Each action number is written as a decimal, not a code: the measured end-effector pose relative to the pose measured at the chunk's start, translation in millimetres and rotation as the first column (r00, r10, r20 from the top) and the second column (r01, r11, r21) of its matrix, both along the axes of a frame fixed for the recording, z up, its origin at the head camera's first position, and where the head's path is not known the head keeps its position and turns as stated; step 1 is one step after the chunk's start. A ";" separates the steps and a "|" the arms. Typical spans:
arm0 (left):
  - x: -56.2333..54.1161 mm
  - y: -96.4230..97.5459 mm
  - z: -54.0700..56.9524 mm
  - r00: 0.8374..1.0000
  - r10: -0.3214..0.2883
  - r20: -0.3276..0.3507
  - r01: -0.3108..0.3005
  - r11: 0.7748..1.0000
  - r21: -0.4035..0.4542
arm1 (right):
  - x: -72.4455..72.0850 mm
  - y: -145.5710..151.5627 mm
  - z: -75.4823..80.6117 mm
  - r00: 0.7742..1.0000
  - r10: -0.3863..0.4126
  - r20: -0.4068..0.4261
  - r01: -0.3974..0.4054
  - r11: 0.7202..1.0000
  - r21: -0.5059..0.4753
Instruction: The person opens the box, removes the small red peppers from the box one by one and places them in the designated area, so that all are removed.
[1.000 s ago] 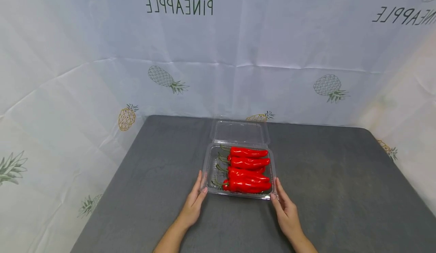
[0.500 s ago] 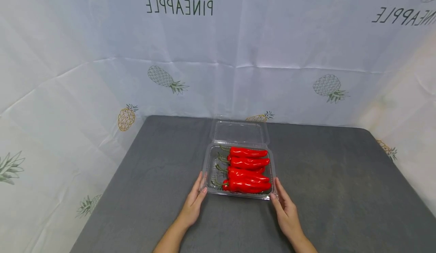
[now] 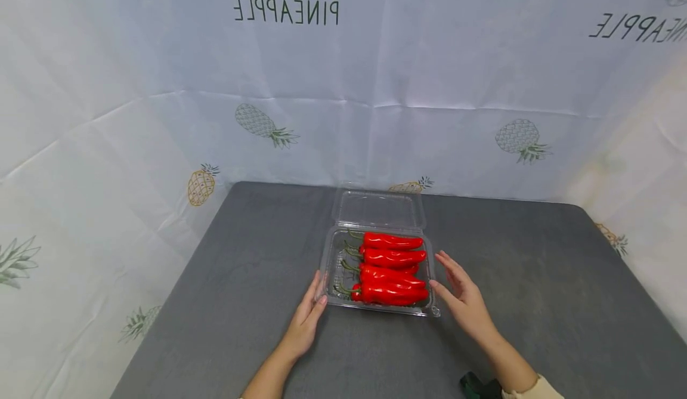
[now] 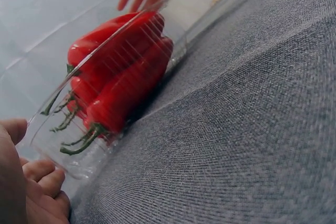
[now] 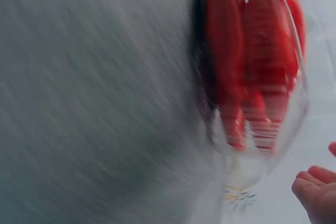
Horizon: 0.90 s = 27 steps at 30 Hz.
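Observation:
A clear plastic clamshell container [image 3: 376, 309] rests on the table with its lid [image 3: 378, 209] folded back behind it. Several long red peppers [image 3: 390, 259] lie in it side by side, green stems pointing left. My left hand [image 3: 302, 325] pinches the container's front left corner, thumb at the rim and fingers along the side wall. My right hand [image 3: 468, 306] is off the right wall, holding nothing, its fingers loosely bent and fingertips close to the rim. In the right wrist view the peppers [image 5: 262, 51] look blurred through the plastic.
The dark grey table [image 3: 537, 280] extends on both sides of the container. A white curtain [image 3: 429, 59] printed with pineapples hangs around its back and sides. A dark band [image 3: 477, 387] and a pale sleeve [image 3: 537, 389] show at my right wrist.
My right hand has let go of the container's front right corner and moved right and slightly away from me. My left hand stays at its corner; the peppers have not moved.

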<state>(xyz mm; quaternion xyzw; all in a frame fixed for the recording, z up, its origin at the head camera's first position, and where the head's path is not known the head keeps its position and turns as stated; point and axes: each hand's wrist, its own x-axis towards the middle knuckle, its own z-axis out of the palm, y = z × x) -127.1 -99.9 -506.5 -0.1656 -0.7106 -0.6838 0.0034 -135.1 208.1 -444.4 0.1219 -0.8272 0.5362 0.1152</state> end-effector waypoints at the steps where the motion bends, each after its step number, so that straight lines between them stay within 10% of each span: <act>1: -0.3 0.0 0.1 1.000 -0.007 0.005 0.007 1.000 0.004 | -4.0 2.0 3.4 1.000 0.015 -0.007 -0.015 1.000 0.024; 11: -1.0 1.7 0.0 0.998 -0.051 0.021 0.050 0.997 0.050 | -44.9 7.3 40.8 0.989 0.142 0.030 -0.144 0.934 0.328; 27: 0.8 -0.6 0.6 0.998 -0.038 0.039 0.037 0.999 0.035 | -94.3 -19.0 74.0 0.899 0.365 0.243 -0.437 0.709 0.554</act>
